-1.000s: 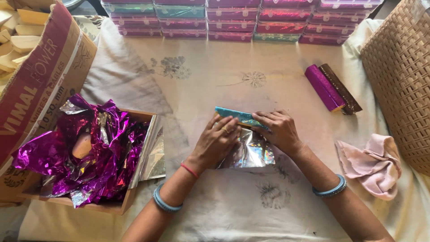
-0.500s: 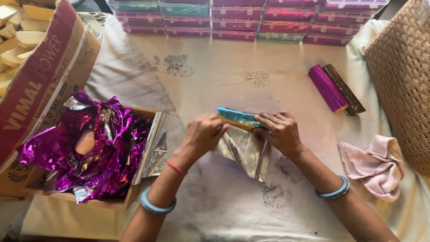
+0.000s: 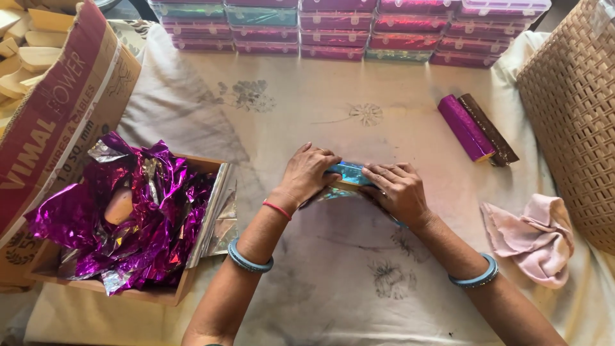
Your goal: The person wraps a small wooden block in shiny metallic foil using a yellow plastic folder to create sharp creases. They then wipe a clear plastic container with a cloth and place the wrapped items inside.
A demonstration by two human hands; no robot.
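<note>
Two hands work at the middle of a cloth-covered bench (image 3: 359,269), pale fabric with faint floral prints. Large woven basket (image 3: 570,122) stands at the right edge. Printed cardboard carton (image 3: 57,122) leans at far left, holding pale wooden blocks (image 3: 25,54). Rows of stacked clear-lidded boxes (image 3: 359,29), pink and green inside, line the far edge. Low cardboard tray (image 3: 128,224) near left, filled with crumpled purple foil sheets (image 3: 138,211). Crumpled pink cloth (image 3: 528,234) lies near right. Purple-wrapped bar (image 3: 465,127) and brown bar (image 3: 490,128) lie side by side, touching, far right of centre. Blue foil-wrapped bar (image 3: 349,173) sits centre, on the bench. Left hand (image 3: 307,173) grips its left end, fingers curled over the top. Right hand (image 3: 397,189) presses on its right end, fingers together, flattening foil.
</note>
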